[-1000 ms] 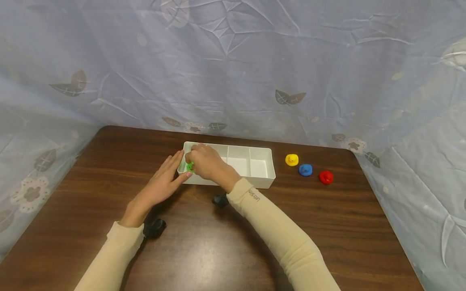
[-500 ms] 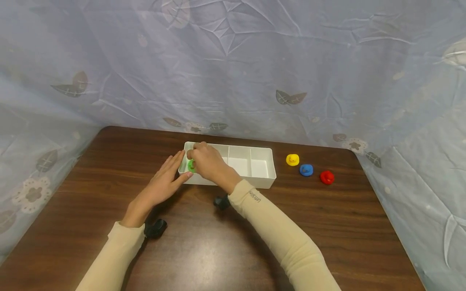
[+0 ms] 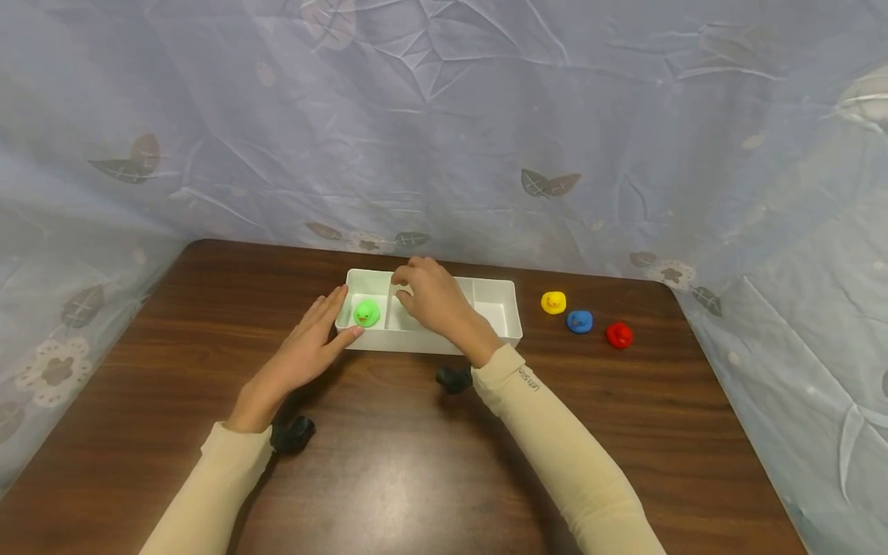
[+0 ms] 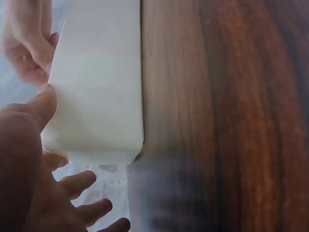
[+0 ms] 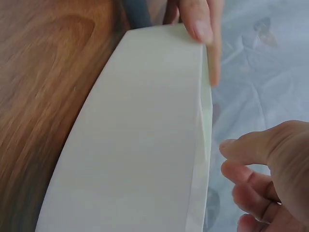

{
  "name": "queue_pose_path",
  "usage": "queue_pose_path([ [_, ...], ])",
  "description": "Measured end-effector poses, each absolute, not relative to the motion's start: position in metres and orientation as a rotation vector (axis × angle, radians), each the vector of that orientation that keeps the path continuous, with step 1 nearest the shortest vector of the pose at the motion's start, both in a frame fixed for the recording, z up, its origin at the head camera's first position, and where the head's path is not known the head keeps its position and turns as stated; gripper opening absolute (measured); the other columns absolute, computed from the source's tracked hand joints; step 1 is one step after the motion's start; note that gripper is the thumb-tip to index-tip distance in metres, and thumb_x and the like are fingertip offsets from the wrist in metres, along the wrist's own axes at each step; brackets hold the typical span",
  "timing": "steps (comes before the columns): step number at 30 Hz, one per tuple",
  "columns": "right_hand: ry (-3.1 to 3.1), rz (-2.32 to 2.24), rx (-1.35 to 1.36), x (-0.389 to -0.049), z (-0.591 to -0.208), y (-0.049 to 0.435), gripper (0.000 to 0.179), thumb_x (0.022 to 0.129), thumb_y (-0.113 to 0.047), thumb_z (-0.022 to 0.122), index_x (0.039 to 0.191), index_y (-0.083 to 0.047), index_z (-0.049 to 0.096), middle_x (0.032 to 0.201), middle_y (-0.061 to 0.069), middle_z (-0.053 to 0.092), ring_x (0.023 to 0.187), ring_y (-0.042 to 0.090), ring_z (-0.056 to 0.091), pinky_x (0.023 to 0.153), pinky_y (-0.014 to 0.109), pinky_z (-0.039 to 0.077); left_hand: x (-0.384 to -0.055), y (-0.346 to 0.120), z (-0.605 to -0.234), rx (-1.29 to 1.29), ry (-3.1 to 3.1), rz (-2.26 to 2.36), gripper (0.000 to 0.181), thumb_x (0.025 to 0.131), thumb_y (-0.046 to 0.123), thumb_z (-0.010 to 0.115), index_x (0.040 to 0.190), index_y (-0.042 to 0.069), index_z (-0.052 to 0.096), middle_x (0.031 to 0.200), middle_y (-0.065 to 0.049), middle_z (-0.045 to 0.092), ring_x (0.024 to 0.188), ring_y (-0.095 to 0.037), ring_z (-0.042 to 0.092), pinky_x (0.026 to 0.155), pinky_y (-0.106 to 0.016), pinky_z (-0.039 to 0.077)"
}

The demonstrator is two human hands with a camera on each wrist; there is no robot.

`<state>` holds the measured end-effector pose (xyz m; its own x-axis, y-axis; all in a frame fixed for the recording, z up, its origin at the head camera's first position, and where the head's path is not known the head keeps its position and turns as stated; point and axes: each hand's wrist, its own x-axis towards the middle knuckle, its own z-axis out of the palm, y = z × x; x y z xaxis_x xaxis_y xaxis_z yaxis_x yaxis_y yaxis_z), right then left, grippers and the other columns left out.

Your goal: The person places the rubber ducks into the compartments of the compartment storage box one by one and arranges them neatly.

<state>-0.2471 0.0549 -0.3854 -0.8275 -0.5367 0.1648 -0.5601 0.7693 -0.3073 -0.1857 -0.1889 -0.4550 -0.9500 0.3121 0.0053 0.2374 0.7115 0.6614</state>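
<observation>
A white divided box (image 3: 416, 342) lies lengthwise near the back of the table. In its leftmost compartment sits a green rubber duck (image 3: 366, 313). My left hand (image 3: 301, 353) rests against the box's left end, thumb at the front rim and fingers fairly straight along the side. Above the middle compartments is my right hand (image 3: 438, 302), fingers loosely bent with nothing between them. The right wrist view shows that hand's thumb and fingertips apart, beside the box's rim (image 5: 205, 130). In the left wrist view, my left thumb (image 4: 44, 99) touches the box's upper edge.
Right of the box, a yellow duck (image 3: 553, 302), a blue duck (image 3: 579, 321) and a red duck (image 3: 620, 335) stand in a slanting row on the dark wooden table (image 3: 388, 462). A patterned curtain (image 3: 444, 154) hangs close behind the table.
My right hand has let go of the green duck and moved right and up, over the middle compartments. The duck now shows fully in the leftmost compartment. My left hand has stayed in place.
</observation>
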Motion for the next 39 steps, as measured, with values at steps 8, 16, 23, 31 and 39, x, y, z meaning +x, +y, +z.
queue_pose_path([
  [8, -2.840, 0.583, 0.797, -0.245, -0.388, 0.090, 0.024, 0.100, -0.014, 0.074, 0.124, -0.009, 0.078, 0.123, 0.011, 0.074, 0.113, 0.032, 0.069, 0.099, 0.047, 0.058, -0.187, -0.188, -0.454, 0.494, 2.822, 1.073, 0.086, 0.112, 0.051, 0.049, 0.173, 0.009, 0.005, 0.181, -0.018, 0.009, 0.167, -0.048, 0.005, 0.136, -0.063, 0.007],
  [16, -2.847, 0.663, 0.672, -0.244, -0.383, 0.127, 0.028, 0.101, -0.015, 0.074, 0.128, -0.007, 0.076, 0.127, 0.012, 0.072, 0.109, 0.030, 0.069, 0.095, 0.045, 0.059, -0.188, -0.188, -0.454, 0.513, 2.817, 1.079, 0.086, 0.112, 0.051, 0.049, 0.173, 0.008, 0.005, 0.181, -0.016, 0.007, 0.167, -0.047, 0.006, 0.137, -0.062, 0.006],
  [23, -2.838, 0.712, 0.557, -0.241, -0.383, 0.161, 0.028, 0.102, -0.014, 0.073, 0.129, -0.005, 0.075, 0.122, 0.015, 0.071, 0.106, 0.033, 0.069, 0.087, 0.046, 0.061, -0.188, -0.187, -0.454, 0.511, 2.815, 1.070, 0.087, 0.112, 0.052, 0.049, 0.173, 0.009, 0.004, 0.181, -0.017, 0.007, 0.168, -0.046, 0.005, 0.137, -0.061, 0.005],
  [31, -2.843, 0.773, 0.397, -0.238, -0.385, 0.198, 0.029, 0.101, -0.012, 0.073, 0.129, -0.004, 0.074, 0.128, 0.018, 0.068, 0.108, 0.036, 0.064, 0.091, 0.052, 0.057, -0.187, -0.190, -0.454, 0.484, 2.818, 1.083, 0.088, 0.111, 0.052, 0.051, 0.173, 0.010, 0.005, 0.180, -0.021, 0.008, 0.166, -0.050, 0.005, 0.136, -0.064, 0.007],
  [39, -2.834, 0.756, 0.254, -0.231, -0.398, 0.247, 0.030, 0.099, -0.009, 0.073, 0.128, -0.001, 0.073, 0.134, 0.022, 0.067, 0.122, 0.041, 0.061, 0.102, 0.059, 0.054, -0.188, -0.188, -0.457, 0.501, 2.813, 1.057, 0.088, 0.112, 0.052, 0.050, 0.173, 0.011, 0.003, 0.180, -0.020, 0.009, 0.166, -0.050, 0.005, 0.136, -0.063, 0.007],
])
